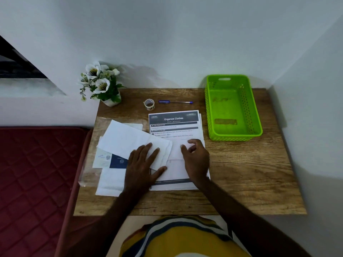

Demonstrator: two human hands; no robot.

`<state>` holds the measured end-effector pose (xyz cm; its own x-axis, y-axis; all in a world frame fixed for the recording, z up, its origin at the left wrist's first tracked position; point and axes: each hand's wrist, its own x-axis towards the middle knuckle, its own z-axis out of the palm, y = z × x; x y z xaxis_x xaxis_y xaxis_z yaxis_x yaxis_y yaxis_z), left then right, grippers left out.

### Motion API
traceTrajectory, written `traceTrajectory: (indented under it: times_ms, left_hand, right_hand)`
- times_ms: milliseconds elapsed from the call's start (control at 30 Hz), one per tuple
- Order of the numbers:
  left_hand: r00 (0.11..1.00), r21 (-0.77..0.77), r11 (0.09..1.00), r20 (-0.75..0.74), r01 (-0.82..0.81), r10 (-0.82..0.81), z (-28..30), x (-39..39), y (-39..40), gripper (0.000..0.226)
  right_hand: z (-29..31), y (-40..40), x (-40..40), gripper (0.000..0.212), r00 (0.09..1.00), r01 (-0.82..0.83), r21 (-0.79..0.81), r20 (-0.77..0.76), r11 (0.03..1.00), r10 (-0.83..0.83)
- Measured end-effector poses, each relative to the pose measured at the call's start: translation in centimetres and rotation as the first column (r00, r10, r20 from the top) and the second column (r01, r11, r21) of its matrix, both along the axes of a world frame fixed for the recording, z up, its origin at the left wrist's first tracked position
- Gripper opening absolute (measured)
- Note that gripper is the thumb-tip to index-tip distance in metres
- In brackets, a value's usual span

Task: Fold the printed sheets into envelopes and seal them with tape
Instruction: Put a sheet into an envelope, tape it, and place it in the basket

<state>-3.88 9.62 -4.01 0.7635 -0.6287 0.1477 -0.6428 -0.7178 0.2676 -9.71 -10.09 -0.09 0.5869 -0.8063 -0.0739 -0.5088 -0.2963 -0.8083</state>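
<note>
Hands fold the paper

Fingers of the left hand (pixel 143 165) lie flat, pressing white envelopes (pixel 130 141). The right hand (pixel 194 154) curls on the folded sheet (pixel 176 164) atop the printed stack (pixel 173 121) on the counter (pixel 241 173). Folding seems underway. Next, I think: slide it in, then fetch tape (pixel 149 104).

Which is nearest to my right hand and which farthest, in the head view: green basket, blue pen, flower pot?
From the right hand:
1. Green basket, to its right, farther back.
2. Blue pen, straight behind the printed sheets.
3. Flower pot, back left corner.
</note>
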Motion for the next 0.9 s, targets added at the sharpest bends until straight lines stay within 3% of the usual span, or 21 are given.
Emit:
traceTrajectory:
  times_ms: [100,200,400,567,900]
  left_hand:
    - [1.0,0.019,1.0,-0.017,-0.004,0.004,0.0,-0.1,-0.1,0.072]
    - [0.999,0.032,0.999,-0.029,-0.015,0.016,0.1,-0.1,-0.2,0.071]
    - [0.999,0.009,1.0,-0.045,-0.028,0.029,0.4,-0.2,-0.4,0.07]
    - [0.998,0.01,0.999,-0.048,-0.038,0.039,0.5,-0.4,-0.5,0.07]
    - [0.998,0.006,0.999,-0.05,-0.038,0.038,0.1,-0.2,-0.2,0.07]
  right_hand:
    - [-0.2,-1.3,-2.3,0.043,0.995,0.076,0.011,-0.073,0.997,-0.075]
    - [-0.4,-2.9,-3.5,0.059,0.991,0.052,0.026,-0.127,0.998,-0.048]
    - [-0.3,-6.0,-3.4,0.089,0.957,-0.198,0.087,-0.2,0.976,0.212]
    - [-0.2,-7.3,-2.7,0.089,0.892,-0.331,0.081,-0.299,0.94,0.339]
    - [0.1,-7.5,-2.1,0.074,0.889,-0.333,0.099,-0.299,0.938,0.347]
